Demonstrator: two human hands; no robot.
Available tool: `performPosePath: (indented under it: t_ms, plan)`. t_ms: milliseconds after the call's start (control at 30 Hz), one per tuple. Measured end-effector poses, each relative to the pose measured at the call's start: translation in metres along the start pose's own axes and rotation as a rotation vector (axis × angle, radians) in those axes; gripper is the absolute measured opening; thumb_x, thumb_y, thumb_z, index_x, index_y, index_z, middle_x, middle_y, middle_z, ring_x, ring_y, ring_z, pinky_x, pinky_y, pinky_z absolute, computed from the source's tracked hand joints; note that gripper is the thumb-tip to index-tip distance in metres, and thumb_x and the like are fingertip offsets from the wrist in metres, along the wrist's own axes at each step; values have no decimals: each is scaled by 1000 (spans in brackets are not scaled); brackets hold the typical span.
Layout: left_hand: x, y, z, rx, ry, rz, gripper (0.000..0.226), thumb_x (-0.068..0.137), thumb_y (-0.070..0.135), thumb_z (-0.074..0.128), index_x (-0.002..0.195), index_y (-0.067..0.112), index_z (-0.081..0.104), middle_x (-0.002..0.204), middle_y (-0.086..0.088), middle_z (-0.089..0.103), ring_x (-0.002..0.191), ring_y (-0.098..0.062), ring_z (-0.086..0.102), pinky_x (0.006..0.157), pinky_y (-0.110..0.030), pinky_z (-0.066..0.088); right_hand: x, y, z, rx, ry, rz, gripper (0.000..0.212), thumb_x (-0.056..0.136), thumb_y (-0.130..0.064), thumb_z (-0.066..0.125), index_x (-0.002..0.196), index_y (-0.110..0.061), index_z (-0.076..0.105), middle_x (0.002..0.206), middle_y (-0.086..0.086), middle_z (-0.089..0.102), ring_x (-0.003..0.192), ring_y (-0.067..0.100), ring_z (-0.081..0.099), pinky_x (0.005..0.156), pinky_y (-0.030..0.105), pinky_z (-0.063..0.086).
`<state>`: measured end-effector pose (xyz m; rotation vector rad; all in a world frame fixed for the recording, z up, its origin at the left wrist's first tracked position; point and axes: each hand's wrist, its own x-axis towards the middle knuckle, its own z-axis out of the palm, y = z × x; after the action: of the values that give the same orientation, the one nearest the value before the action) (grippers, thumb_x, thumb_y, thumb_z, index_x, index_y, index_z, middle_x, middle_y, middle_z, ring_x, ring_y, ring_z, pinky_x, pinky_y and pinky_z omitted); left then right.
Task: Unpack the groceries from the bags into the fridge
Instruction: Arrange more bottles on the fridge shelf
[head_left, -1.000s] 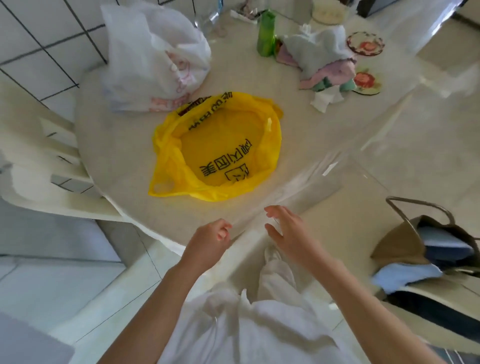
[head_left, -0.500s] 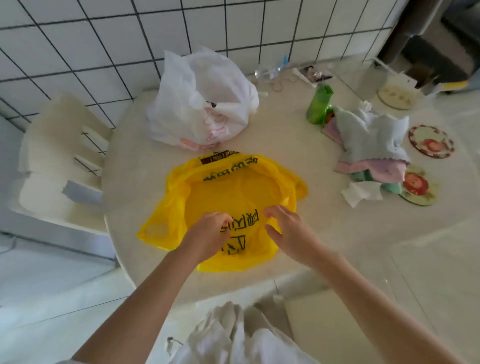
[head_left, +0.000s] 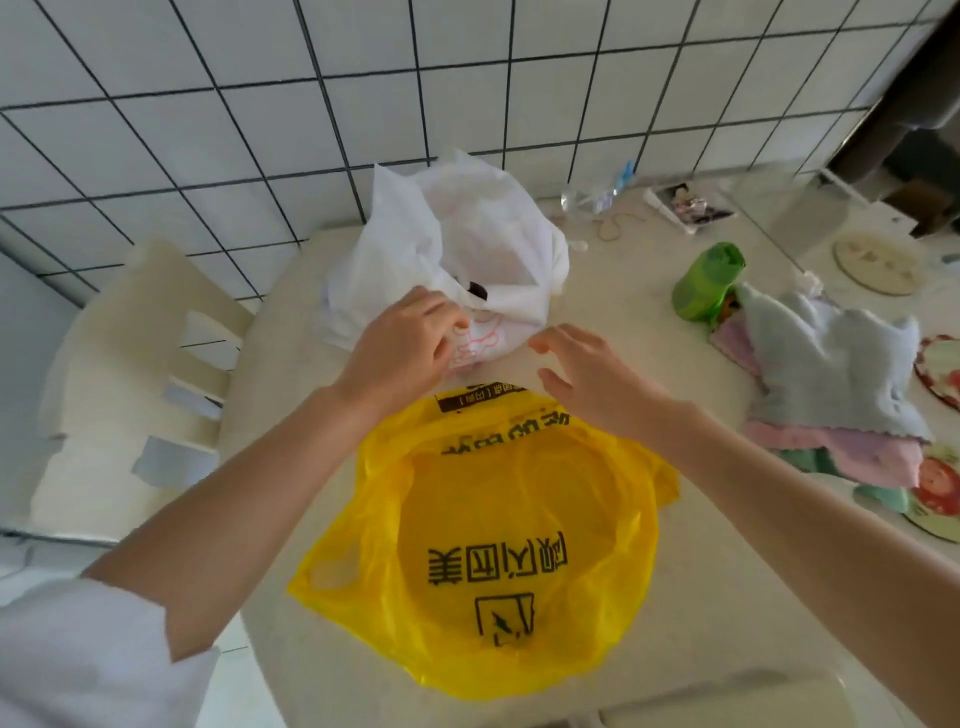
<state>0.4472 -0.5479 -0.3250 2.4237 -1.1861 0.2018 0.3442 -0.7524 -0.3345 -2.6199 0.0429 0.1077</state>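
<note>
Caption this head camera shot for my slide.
Left hand grips white plastic bag; open right hand reaches above flat yellow plastic bag.

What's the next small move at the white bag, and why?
Probably bring the right hand onto the white bag and spread its mouth. The left hand is already on the bag's front, the right hovers open just beside it, and the yellow bag lies flat, seemingly empty.

White bag (head_left: 467, 244), bulging, crumpled top, stands upright at upper centre of frame. Yellow bag (head_left: 498, 545), black print, lies flat and open at lower centre, just beside it.
</note>
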Motion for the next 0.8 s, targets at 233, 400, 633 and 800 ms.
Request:
performPosePath:
  t_ms: [233,400,633,800]
  plan:
    - [63,-30,-10,155,-48,231,26,87,6,51,108,5,65,107,-12,70,102,-29,64,100,-40,47,70,-5,-33,-130,-9,-155,34,96,-4,46,128,-13,51,131,5,53,116,24,53,96,34,44]
    - [88,-49,-5,377,-319,167,27,92,13,48,114,12,62,100,-10,71,92,-33,63,92,-44,49,121,1,-30,-344,-107,-293,50,88,9,44,132,-15,49,130,5,51,118,23,50,94,34,44]
    - [82,-67,1,621,-541,125,39,95,23,45,133,25,52,121,4,65,99,-21,62,88,-37,45,184,11,1,-791,-234,-587,51,97,-11,46,145,-23,34,157,1,21,147,25,10,119,38,16]
    - [72,-89,11,704,-693,20,64,95,45,48,151,34,19,155,6,33,119,-24,55,95,-40,38,207,29,0,-1032,-252,-731,39,100,-28,42,139,-34,45,157,-6,24,147,31,3,120,46,1]
